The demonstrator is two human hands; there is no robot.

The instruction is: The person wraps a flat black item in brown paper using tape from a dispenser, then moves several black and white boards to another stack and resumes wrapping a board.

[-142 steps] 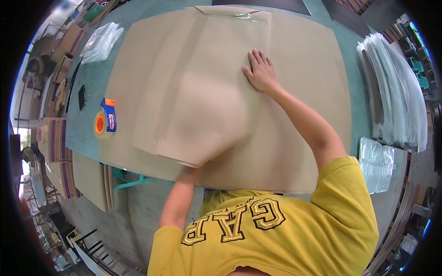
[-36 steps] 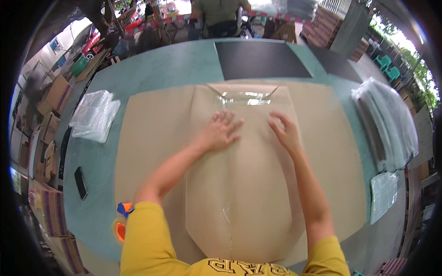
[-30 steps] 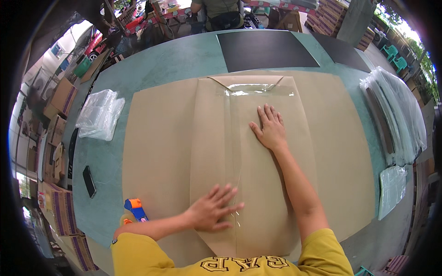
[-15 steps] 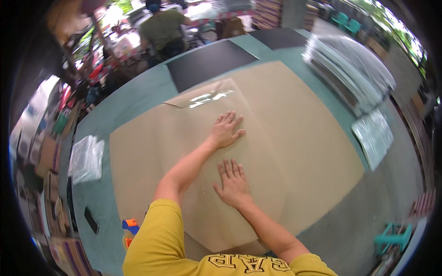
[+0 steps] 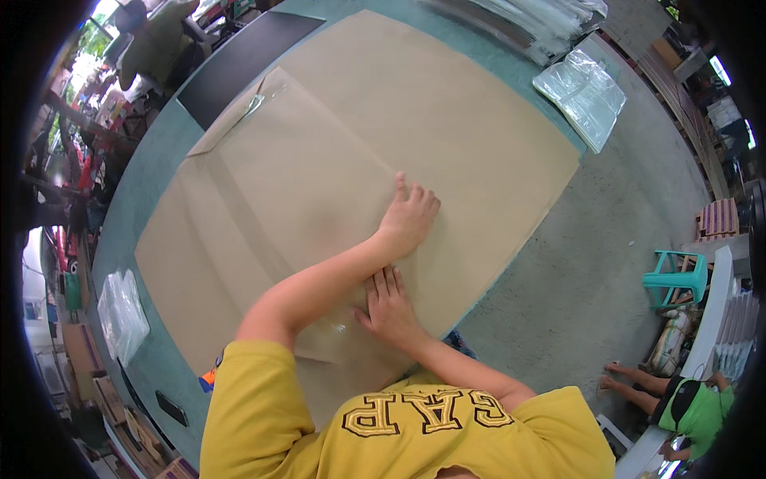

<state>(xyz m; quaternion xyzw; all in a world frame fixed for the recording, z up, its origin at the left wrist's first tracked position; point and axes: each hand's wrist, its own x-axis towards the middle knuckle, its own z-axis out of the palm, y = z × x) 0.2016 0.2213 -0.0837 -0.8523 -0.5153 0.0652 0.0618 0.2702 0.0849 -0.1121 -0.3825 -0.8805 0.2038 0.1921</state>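
Note:
A large brown paper sheet covers much of the green table in front of me. On it lies a see-through plastic layer, its edges showing as faint lines and a shiny crease at the far left. My left hand rests near the layer's right edge, fingers apart and slightly bent, gripping nothing. Closer to my body, my right hand lies flat with its thumb out to the left. Its fingertips are just below my left wrist. Both hands press on the sheet.
A black board lies beyond the sheet. Clear plastic packets and a plastic-wrapped stack sit far right. Left are another plastic packet, a phone and an orange-blue object. A stool and a person are right.
My view has turned, so the table appears rotated. My left hand has slid rightward across the plastic layer, toward its right edge. My right hand remains flat near my body.

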